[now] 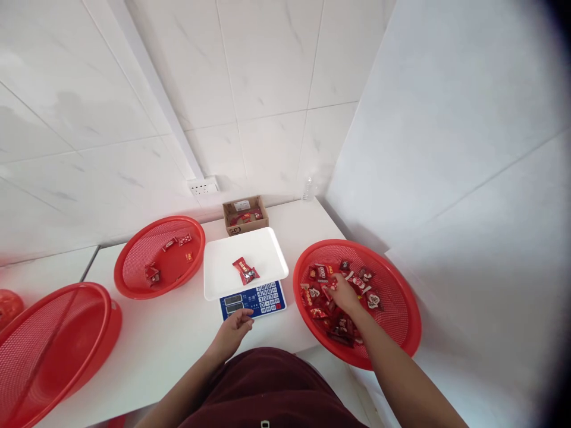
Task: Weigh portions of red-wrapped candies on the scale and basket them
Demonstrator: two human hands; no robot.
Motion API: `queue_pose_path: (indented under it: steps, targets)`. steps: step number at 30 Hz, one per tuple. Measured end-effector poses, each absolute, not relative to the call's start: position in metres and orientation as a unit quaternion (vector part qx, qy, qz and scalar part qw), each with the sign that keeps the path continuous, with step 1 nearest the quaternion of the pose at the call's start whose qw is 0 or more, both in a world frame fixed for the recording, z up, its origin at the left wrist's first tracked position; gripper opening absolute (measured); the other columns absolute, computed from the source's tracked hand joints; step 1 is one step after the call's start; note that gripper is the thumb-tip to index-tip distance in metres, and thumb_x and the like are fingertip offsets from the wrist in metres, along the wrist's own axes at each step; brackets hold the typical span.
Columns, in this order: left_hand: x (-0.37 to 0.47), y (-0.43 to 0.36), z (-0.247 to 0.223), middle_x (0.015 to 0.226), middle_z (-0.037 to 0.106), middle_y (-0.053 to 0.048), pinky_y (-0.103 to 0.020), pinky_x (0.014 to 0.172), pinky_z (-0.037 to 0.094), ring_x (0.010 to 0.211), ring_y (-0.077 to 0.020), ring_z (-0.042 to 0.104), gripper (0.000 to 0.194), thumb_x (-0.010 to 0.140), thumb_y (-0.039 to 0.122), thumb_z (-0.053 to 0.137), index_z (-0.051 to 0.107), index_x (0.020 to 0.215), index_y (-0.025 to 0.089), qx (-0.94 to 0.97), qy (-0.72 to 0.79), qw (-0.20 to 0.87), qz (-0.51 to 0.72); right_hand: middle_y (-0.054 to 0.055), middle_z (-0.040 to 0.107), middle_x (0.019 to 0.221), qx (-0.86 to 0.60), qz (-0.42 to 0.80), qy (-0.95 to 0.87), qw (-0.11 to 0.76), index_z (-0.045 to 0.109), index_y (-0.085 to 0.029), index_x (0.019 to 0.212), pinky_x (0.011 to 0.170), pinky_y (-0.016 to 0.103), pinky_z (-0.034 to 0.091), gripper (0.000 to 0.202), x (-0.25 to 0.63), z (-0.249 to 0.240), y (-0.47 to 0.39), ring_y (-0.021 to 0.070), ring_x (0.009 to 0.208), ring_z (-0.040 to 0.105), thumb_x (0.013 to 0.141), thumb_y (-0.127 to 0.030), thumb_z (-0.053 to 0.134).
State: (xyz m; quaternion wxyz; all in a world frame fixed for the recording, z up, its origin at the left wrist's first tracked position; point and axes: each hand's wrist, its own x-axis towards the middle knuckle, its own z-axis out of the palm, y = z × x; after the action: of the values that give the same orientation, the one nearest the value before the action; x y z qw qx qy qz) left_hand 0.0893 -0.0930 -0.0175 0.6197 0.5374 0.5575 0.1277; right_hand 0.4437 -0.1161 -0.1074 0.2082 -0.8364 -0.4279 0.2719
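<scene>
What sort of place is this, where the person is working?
Probably a small packing or weighing room: a digital scale with a white tray, red baskets of wrapped sweets, and a tiled wall behind the table.

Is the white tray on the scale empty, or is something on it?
Not empty, only lightly loaded: a few red-wrapped sweets lie together near the middle of the white tray, whose surface around them is bare.

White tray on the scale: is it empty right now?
No, red wrapped candy lies near the middle of the white tray.
</scene>
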Motion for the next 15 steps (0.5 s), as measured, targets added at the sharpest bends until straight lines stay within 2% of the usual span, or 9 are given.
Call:
queue_pose_path:
  steps: [6, 9, 12, 15]
  targets:
    - [0.068, -0.09, -0.018, 0.091, 0.063, -0.008, -0.033, 0.077, 0.043, 0.088, -0.0219, 0.059, 0.046, 0.065, 0.041, 0.064, 0.056, 0.103, 0.015, 0.529, 0.554, 0.631, 0.121, 0.011, 0.062, 0.107, -0.882, 0.222, -0.32, 0.267, 0.046, -0.015, 0.118, 0.074, 0.03, 0.046, 0.048, 0.464, -0.099, -0.123, 0.0225, 0.089, 0.061, 0.078, -0.041, 0.044]
    - [0.056, -0.085, -0.015, 0.089, 0.064, -0.007, -0.034, 0.077, 0.043, 0.086, -0.0218, 0.059, 0.046, 0.064, 0.041, 0.064, 0.058, 0.102, 0.016, 0.533, 0.553, 0.63, 0.118, 0.01, 0.064, 0.104, -0.879, 0.233, -0.31, 0.277, 0.051, -0.016, 0.115, 0.072, 0.03, 0.047, 0.049, 0.458, -0.094, -0.13, 0.0224, 0.086, 0.062, 0.075, -0.045, 0.048]
    - [0.043, -0.081, -0.01, 0.092, 0.064, -0.007, -0.034, 0.079, 0.043, 0.088, -0.0212, 0.058, 0.045, 0.066, 0.043, 0.062, 0.057, 0.103, 0.016, 0.543, 0.547, 0.626, 0.119, 0.009, 0.065, 0.105, -0.847, 0.289, -0.373, 0.244, 0.056, -0.018, 0.109, 0.077, 0.029, 0.046, 0.043, 0.437, -0.093, -0.134, 0.022, 0.092, 0.061, 0.076, -0.044, 0.049]
    - [0.029, -0.08, -0.008, 0.093, 0.063, -0.007, -0.033, 0.078, 0.043, 0.088, -0.0205, 0.058, 0.047, 0.066, 0.045, 0.06, 0.056, 0.104, 0.016, 0.548, 0.545, 0.624, 0.112, 0.012, 0.059, 0.118, -0.835, 0.298, -0.428, 0.174, 0.055, -0.018, 0.116, 0.088, 0.035, 0.041, 0.049, 0.406, -0.096, -0.13, 0.0266, 0.11, 0.053, 0.073, -0.04, 0.055]
